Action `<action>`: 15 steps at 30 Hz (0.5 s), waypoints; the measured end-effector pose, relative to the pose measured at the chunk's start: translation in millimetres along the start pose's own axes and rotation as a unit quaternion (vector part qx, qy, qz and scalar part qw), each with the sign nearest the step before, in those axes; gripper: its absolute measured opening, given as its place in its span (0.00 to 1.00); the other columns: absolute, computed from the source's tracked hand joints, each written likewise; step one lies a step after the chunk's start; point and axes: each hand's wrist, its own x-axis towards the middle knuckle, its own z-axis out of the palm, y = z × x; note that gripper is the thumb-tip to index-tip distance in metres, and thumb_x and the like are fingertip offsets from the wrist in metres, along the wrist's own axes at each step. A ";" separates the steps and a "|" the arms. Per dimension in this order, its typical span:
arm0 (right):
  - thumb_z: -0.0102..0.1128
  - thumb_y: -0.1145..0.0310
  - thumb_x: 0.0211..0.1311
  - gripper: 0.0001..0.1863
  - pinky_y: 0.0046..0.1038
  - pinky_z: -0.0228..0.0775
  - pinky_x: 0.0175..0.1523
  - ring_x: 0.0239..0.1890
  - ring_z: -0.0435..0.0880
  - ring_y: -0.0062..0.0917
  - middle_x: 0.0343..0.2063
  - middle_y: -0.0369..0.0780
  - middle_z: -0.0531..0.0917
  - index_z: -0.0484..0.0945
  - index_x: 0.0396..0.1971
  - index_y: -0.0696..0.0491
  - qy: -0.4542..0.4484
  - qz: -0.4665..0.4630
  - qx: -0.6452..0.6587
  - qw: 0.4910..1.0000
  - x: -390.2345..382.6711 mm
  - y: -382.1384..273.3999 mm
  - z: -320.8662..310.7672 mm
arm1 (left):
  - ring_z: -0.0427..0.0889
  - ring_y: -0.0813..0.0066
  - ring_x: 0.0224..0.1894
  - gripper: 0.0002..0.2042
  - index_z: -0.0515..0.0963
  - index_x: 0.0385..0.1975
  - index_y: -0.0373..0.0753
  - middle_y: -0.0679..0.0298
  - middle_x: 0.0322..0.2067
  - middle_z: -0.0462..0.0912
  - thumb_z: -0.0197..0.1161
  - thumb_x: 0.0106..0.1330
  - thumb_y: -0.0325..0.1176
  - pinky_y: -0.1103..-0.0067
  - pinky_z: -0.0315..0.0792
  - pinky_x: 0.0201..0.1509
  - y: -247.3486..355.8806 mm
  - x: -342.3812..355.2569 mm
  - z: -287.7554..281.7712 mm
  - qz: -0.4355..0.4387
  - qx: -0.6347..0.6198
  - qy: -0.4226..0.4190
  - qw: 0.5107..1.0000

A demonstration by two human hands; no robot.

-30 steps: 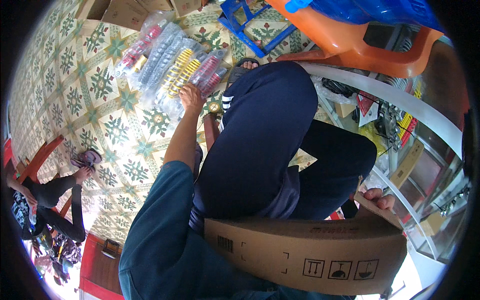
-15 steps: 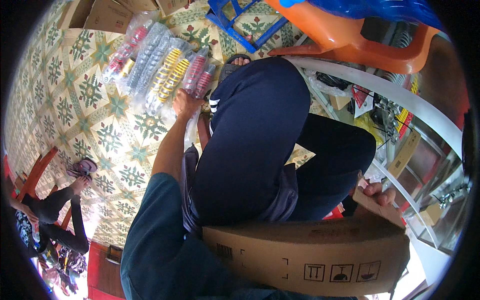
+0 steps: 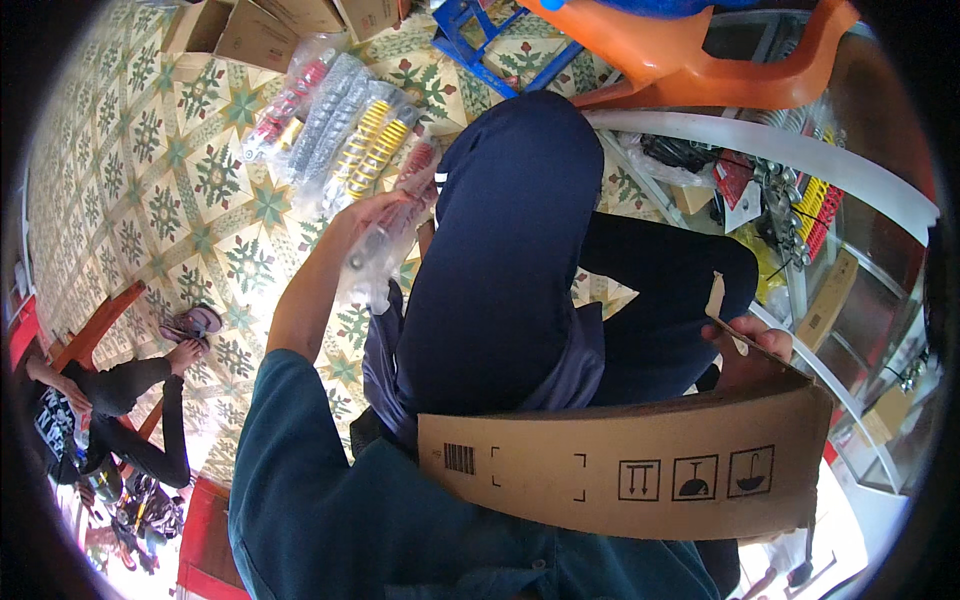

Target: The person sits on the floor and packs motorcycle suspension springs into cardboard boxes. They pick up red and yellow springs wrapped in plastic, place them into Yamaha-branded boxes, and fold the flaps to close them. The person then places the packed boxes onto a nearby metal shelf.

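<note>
My left hand [image 3: 366,214] is closed on a plastic-wrapped red-spring shock absorber [image 3: 418,164], lifted beside my knee. Its clear wrapping hangs down past my wrist. Just beyond, on the tiled floor, lie yellow-spring shock absorbers [image 3: 372,150], grey wrapped ones [image 3: 326,118] and a red one [image 3: 288,98], all in plastic. A cardboard box [image 3: 620,465] rests across my lap. At its far right end, my right hand [image 3: 757,342] grips the raised cardboard flap. The inside of the box is hidden.
Open cardboard boxes [image 3: 262,36] stand at the far left. A blue frame [image 3: 470,40] and an orange plastic chair [image 3: 690,55] are ahead. Shelving with a white curved edge [image 3: 800,148] holds parts on the right. Another person [image 3: 120,410] sits at the left.
My left hand has picked up the red shock absorber from the end of the row and drawn it back toward me. My right hand stays at the box flap.
</note>
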 end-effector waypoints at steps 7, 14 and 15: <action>0.33 0.27 0.71 0.38 0.69 0.73 0.60 0.62 0.70 0.65 0.56 0.58 0.70 0.77 0.62 0.39 -0.010 -0.070 -0.013 0.997 -25.0 19.5 -29.2 | 0.86 0.68 0.38 0.21 0.81 0.49 0.41 0.61 0.40 0.86 0.74 0.59 0.45 0.70 0.80 0.42 -37.8 7.7 11.1 -0.038 -0.066 -0.074 0.994; 0.34 0.25 0.70 0.42 0.70 0.71 0.61 0.62 0.69 0.67 0.58 0.59 0.70 0.76 0.63 0.43 -0.010 -0.073 0.007 0.997 -24.4 16.9 -26.6 | 0.83 0.69 0.37 0.25 0.79 0.53 0.42 0.62 0.40 0.83 0.72 0.59 0.48 0.69 0.79 0.41 -59.8 1.9 26.5 -0.021 -0.035 -0.065 0.997; 0.34 0.25 0.70 0.43 0.70 0.71 0.61 0.63 0.69 0.66 0.59 0.58 0.69 0.75 0.64 0.45 -0.013 -0.070 0.010 0.997 -22.7 15.9 -26.2 | 0.83 0.69 0.37 0.26 0.78 0.54 0.42 0.63 0.40 0.83 0.72 0.59 0.48 0.68 0.79 0.41 -57.5 -7.0 29.1 -0.021 -0.037 -0.064 0.997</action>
